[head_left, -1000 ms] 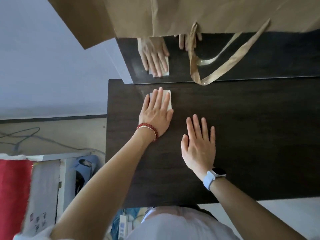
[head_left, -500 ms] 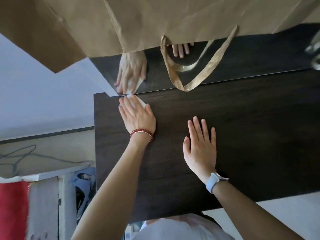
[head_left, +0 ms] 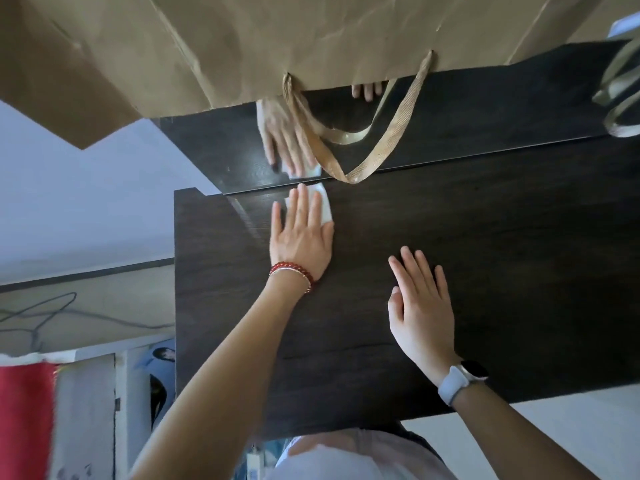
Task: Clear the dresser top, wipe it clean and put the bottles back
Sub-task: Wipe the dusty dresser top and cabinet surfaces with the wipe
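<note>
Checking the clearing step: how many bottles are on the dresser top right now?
0. The dresser top shows only the left hand pressing a white wipe and the right hand flat. The paper bag hides the area behind.

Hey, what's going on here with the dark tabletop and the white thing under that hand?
A person is wiping a dark wooden dresser top. The left hand presses a small white wipe flat against the surface near the back edge, beside the mirror. The right hand rests open on the wood, holding nothing. A brown paper bag hangs over the mirror, its handle dangling. No bottles are in view.
</note>
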A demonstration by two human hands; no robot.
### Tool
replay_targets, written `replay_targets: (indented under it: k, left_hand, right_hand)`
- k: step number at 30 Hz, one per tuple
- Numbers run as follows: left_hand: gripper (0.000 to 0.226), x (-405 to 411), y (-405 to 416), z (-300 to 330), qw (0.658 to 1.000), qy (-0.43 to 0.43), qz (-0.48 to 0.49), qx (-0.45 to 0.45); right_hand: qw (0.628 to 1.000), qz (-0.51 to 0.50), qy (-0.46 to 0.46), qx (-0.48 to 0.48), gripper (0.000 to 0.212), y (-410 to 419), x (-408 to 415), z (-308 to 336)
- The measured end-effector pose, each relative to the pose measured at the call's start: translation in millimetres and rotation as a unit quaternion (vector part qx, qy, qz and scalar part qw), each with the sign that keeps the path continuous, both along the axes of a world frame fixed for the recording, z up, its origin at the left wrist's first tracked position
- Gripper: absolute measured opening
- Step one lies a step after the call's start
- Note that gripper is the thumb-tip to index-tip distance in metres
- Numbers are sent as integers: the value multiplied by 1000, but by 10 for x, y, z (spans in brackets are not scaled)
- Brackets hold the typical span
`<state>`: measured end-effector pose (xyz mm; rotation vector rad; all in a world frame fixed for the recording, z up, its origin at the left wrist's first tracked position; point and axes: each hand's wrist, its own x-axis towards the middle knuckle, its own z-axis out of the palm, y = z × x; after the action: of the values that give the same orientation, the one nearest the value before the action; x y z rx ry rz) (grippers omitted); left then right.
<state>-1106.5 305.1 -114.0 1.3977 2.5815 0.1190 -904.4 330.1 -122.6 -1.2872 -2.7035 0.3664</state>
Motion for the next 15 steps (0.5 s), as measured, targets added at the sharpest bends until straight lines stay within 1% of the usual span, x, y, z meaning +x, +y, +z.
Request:
replay_targets:
  k: [2, 4, 5, 7, 8, 10, 12, 15]
  left_hand:
    - [55, -313, -391, 5, 995, 2, 95, -11]
    - [55, -582, -739, 50, 983, -5, 183, -20]
    - [54, -666, -836, 73, 976, -10, 215, -23]
    - [54, -669, -840, 78, 969, -6, 246, -21]
    - [54, -604, -761, 68, 969, -3, 246, -19]
    - [54, -414, -538, 44, 979, -1, 205, -15]
    - [55, -160, -262, 22, 991, -5, 130, -9]
    - [55, 242, 120, 28, 1000, -3, 20, -13]
  right_hand:
    - [1000, -2, -4, 4, 47, -12, -14, 2]
    - [1000, -8, -6, 4, 48, -26, -24, 4]
    - [1000, -12, -4, 3, 48, -25, -32, 2]
    - [1000, -14, 1, -1, 48, -19, -30, 6]
    - [1000, -10, 0, -3, 48, -12, -21, 12]
    - [1000, 2, -2, -7, 48, -6, 6, 21]
    - [1000, -9, -7, -7, 48, 9, 90, 42]
    - [999, -33, -15, -2, 45, 18, 344, 35]
